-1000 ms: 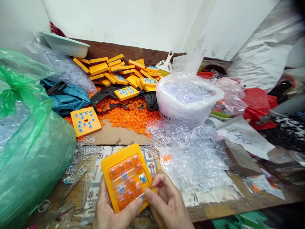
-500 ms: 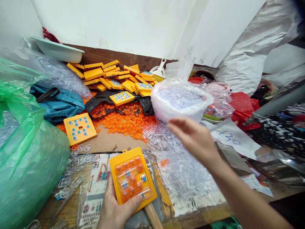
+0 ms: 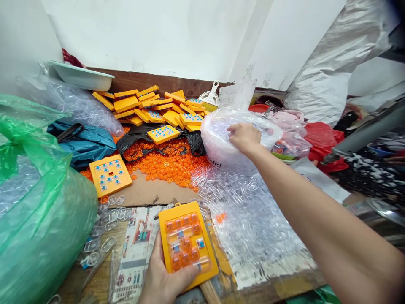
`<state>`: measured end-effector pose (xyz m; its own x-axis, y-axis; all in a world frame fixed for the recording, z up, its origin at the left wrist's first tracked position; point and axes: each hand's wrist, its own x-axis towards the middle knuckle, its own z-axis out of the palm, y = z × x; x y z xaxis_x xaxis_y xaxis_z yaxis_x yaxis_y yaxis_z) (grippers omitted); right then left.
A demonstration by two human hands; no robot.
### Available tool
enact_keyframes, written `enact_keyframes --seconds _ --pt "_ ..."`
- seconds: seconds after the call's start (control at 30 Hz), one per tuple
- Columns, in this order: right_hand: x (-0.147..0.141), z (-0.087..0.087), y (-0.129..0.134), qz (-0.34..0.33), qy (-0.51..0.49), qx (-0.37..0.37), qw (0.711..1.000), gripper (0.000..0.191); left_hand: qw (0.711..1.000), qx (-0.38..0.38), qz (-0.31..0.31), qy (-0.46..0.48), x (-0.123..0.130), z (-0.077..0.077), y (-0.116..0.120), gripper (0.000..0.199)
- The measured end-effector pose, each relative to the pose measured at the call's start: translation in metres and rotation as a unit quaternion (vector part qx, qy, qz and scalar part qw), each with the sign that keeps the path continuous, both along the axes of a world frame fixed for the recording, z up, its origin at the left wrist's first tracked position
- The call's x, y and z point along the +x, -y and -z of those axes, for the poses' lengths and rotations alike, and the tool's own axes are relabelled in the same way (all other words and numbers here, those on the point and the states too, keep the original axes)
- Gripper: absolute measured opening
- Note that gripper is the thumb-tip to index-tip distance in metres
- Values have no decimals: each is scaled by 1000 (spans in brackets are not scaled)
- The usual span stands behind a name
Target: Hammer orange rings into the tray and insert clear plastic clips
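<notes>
The left hand (image 3: 167,274) grips a yellow board (image 3: 182,211) low in the middle, over the wooden desk (image 3: 104,274). The thumb lies on the board's front, near a long clear cap (image 3: 204,264). Small orange caps (image 3: 185,256) sit in rows on the board.

The right hand (image 3: 245,137) is up at the white plastic bag (image 3: 224,160), fingers curled down to the clear bits inside. Some fingertips are hidden, so I can't tell how wide it is or if it has a bit. Black letters on the bag say "MEI"; the start of the word is hard to make out.

The right arm hides part of a white paper (image 3: 322,179). Behind the bag, a white card (image 3: 238,95) has marks too small to read.

Loose clear pieces (image 3: 249,223) lie in front of the bag. To its left are orange rings (image 3: 167,169), with a pile of yellow boards (image 3: 142,103) behind them. A green bag (image 3: 57,228) is cut off at the left edge.
</notes>
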<state>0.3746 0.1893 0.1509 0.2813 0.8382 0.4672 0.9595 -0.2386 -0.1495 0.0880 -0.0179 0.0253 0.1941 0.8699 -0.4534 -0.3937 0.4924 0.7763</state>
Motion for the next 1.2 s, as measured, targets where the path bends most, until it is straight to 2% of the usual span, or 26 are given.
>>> enact_keyframes --seconds 0.07,0.13,0.2,0.27,0.33,0.4,0.47,0.53,0.6,0.7,0.83,1.0,1.1,1.2 --pt "-6 -7 6 24 -10 31 999 23 1000 0 6 4 0 -1 0 97" --pt "-16 -16 21 10 -21 83 996 23 1000 6 14 7 0 -1 0 97" --pt "-34 -20 48 -48 -32 141 988 26 1000 17 20 7 -1 -1 0 96" --pt "-57 -14 89 -139 -46 174 974 20 1000 22 21 4 -1 -1 1 94" --pt "-83 5 137 -251 -57 162 953 9 1000 19 16 6 -1 -3 2 93" --pt "-105 34 181 -348 -69 114 928 16 1000 11 3 15 -1 -7 2 93" --pt "-120 67 215 -365 -92 97 921 23 1000 3 -8 27 1 -12 3 92" --pt "-125 94 236 -347 -112 97 926 29 999 -6 -14 30 2 -16 3 90" --pt "-123 111 248 -327 -144 89 930 42 1000 -11 -10 19 3 -17 4 91" --pt "-116 118 255 -309 -207 66 926 58 1000 -16 7 -3 4 -16 5 92" --pt "-112 114 258 -303 -255 62 916 39 998 -11 52 -13 0 -17 7 89" --pt "-119 111 258 -266 -412 94 866 34 995 6 96 -8 -6 -25 11 87" --pt "-122 109 259 -275 -452 34 848 31 996 -1 94 0 -6 -28 12 88" --pt "-125 105 261 -281 -513 -17 811 23 996 -3 84 11 -5 -31 13 85"
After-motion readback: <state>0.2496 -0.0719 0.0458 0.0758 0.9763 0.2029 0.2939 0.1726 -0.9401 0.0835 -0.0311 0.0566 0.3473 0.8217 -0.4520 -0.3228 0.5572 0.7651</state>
